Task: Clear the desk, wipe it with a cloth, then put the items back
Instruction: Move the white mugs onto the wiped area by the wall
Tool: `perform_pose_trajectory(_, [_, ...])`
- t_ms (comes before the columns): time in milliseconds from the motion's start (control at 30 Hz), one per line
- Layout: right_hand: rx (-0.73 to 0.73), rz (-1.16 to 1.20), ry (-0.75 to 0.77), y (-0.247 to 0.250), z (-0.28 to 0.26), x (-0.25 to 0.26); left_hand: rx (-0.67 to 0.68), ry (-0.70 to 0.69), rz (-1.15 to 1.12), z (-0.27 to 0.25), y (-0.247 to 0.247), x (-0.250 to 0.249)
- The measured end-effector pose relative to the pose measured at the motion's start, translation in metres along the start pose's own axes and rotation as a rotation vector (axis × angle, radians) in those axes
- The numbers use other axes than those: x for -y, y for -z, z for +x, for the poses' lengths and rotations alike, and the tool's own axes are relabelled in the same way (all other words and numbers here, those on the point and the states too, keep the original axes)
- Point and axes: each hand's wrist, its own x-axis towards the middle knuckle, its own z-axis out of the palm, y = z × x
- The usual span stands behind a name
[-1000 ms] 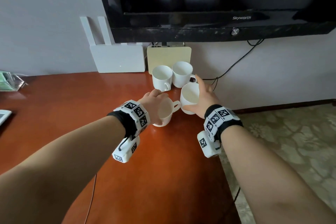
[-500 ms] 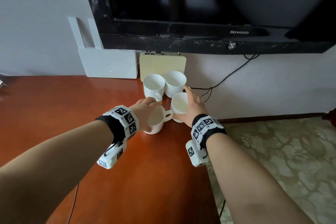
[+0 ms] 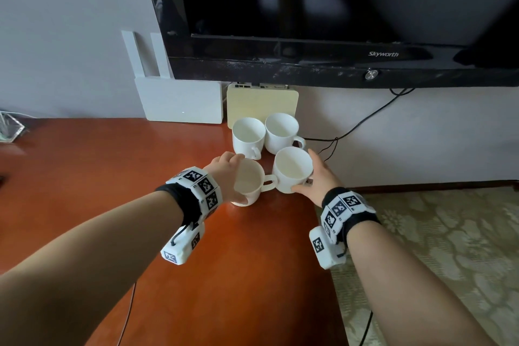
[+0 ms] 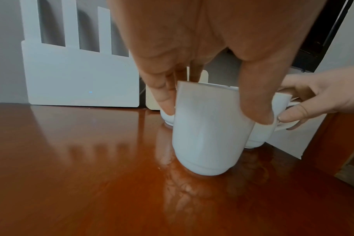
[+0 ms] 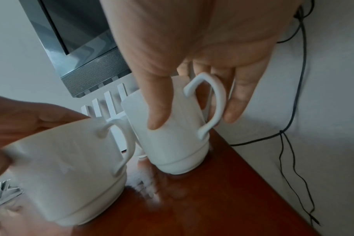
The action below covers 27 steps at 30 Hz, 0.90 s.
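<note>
Both hands have eased their mugs closer to the back pair. The left hand grips the left mug; the right hand clasps the right mug, both at the desk corner.

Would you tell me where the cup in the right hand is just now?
In the head view, the right-hand cup sits near the desk's right edge, just in front of two unheld cups and beside the left-hand cup.

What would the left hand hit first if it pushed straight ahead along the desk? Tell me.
Probably the rear-left cup: the left hand, gripping the front-left cup, points toward it, with the cream box behind. The gap is unclear.
</note>
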Motion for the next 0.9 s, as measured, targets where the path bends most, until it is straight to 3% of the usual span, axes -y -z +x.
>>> perform_pose_trajectory(567, [-0.065,0.039,-0.025,-0.004,0.008,0.010,0.075,-0.060,0.136,0.018,0.017,-0.010])
perform_pose_trajectory(900, [-0.099,0.060,-0.046,0.000,-0.009,0.027,-0.005,-0.054,0.063,0.007,0.013,-0.008])
